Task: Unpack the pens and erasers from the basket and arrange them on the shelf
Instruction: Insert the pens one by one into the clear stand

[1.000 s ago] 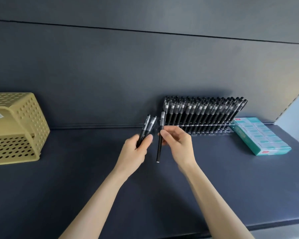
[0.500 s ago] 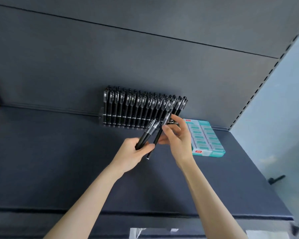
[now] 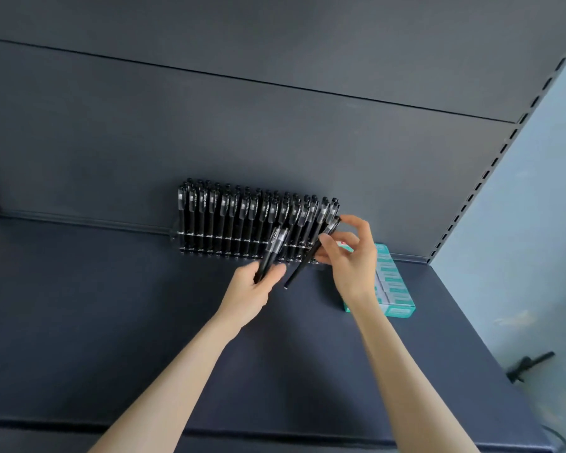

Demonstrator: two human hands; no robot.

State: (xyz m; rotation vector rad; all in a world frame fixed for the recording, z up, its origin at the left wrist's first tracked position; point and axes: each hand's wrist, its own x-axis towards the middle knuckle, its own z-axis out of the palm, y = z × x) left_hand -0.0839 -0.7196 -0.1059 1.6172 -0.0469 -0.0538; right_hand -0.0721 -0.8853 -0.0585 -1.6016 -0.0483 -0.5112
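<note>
While a single pen (image 3: 311,253) is pinched in the right hand (image 3: 352,256) at the 3 o'clock end of the pen rack (image 3: 255,220), the left hand (image 3: 254,289) is clamped on spare pens (image 3: 273,253). Step judged: rack loading, nearly full. Eraser box (image 3: 394,289) lies at 3 o'clock on the shelf (image 3: 111,305). Next, the tip must be lined up with a free slot.

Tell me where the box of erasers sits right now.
The eraser box lies on the shelf's right side, just right of the pen rack, partly hidden behind the right hand.
</note>
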